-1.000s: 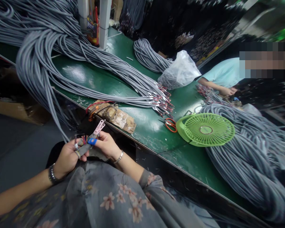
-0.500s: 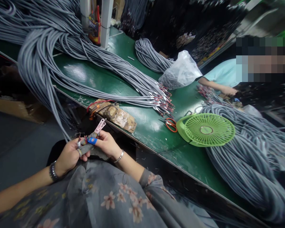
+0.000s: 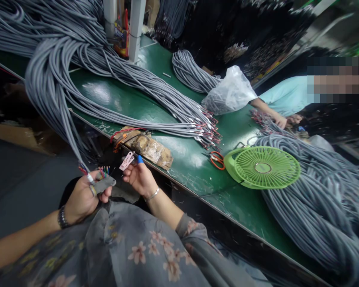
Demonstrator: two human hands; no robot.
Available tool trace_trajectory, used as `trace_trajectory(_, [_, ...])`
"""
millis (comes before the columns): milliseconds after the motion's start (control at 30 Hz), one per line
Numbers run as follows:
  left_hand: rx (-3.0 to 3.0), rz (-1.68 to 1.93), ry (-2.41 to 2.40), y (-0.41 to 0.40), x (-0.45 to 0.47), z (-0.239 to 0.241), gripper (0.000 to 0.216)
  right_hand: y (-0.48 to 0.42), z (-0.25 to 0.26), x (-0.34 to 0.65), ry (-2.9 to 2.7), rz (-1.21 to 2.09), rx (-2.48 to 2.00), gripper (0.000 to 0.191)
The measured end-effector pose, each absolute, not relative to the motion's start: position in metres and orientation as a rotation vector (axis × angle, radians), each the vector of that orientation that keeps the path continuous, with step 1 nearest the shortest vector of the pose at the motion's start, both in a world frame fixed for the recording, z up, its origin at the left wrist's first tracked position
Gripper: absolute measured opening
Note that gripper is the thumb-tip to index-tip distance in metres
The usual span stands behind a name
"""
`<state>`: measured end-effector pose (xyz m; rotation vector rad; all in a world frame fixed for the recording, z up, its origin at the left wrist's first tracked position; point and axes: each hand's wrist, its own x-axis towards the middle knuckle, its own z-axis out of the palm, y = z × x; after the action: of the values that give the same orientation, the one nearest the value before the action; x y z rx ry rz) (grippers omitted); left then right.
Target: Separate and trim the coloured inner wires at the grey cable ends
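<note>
My left hand (image 3: 83, 197) is closed around the end of a grey cable (image 3: 103, 184); short coloured wires (image 3: 105, 171) fan out of its stripped tip. My right hand (image 3: 140, 178) is closed on a small pink cutter tool (image 3: 127, 160), held a little to the right of the cable end and apart from it. A blue cover sits on the right forefinger tip (image 3: 140, 158). Both hands hover over my lap, just in front of the green table's edge (image 3: 179, 187).
Big bundles of grey cables (image 3: 62, 52) drape over the table's left side, with stripped ends (image 3: 206, 127) mid-table. A brown taped block (image 3: 146, 145), orange scissors (image 3: 217, 158), a green fan (image 3: 263, 167) and a plastic bag (image 3: 230, 93) lie there. Another person's hands (image 3: 284, 118) work at far right.
My right hand has pulled the pink tool up and to the right, away from the cable end. The left hand still holds the cable, its coloured wires now showing.
</note>
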<state>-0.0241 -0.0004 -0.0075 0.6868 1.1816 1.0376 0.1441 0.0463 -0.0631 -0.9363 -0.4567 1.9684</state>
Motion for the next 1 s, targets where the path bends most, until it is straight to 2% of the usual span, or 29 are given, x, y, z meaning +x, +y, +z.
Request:
trace_trajectory(100, [0.649, 1.051, 1.181, 0.003, -0.018, -0.003, 0.035, 0.045, -0.062, 0.142, -0.713, 1.822, -0.941, 0.051])
trace_trajectory(200, [0.636, 1.047, 1.181, 0.005, -0.013, -0.001, 0.037, 0.044, -0.064, 0.138, -0.844, 1.532, -1.066, 0.055])
trace_trajectory(267, [0.639, 1.041, 1.182, 0.006, -0.011, -0.003, 0.037, 0.045, -0.065, 0.135, -0.843, 1.472, -1.102, 0.058])
trace_trajectory(467, [0.659, 1.023, 1.199, 0.006, -0.009, -0.009, 0.034, 0.052, -0.062, 0.124, -0.547, 1.801, -0.914, 0.059])
trace_trajectory(667, [0.626, 1.014, 1.247, 0.005, -0.007, -0.007, 0.026, 0.052, -0.057, 0.119, -0.39, 1.802, -0.89, 0.049])
trace_trajectory(1000, [0.669, 1.044, 1.246, 0.002, -0.009, 0.0, 0.025, 0.053, -0.06, 0.118, -0.443, 1.726, -0.902, 0.05])
